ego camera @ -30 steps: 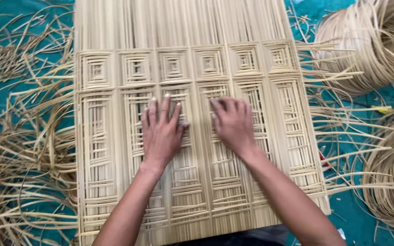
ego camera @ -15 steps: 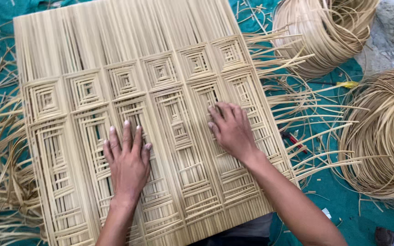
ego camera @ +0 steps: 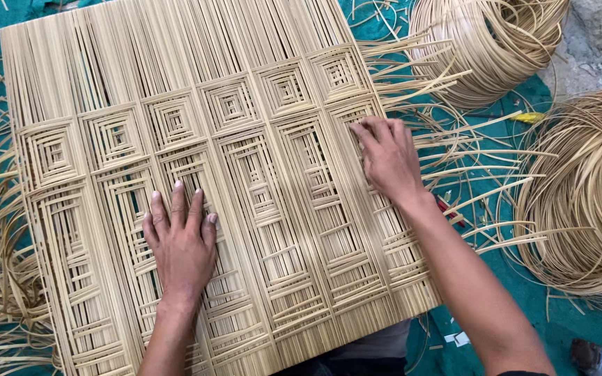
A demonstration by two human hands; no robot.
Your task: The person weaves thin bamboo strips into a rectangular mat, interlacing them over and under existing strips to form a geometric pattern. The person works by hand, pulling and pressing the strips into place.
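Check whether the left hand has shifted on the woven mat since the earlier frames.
Yes. The left hand slid from the mat's middle columns toward the left edge of the woven mat.

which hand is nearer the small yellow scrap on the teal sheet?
Right. The right hand rests on the woven mat near its right edge, toward the yellow scrap. The left hand lies flat far across the mat.

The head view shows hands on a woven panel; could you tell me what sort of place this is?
Probably a floor-level cane-weaving workspace: a patterned woven mat lies on a teal tarp, with coils of cane strips alongside.
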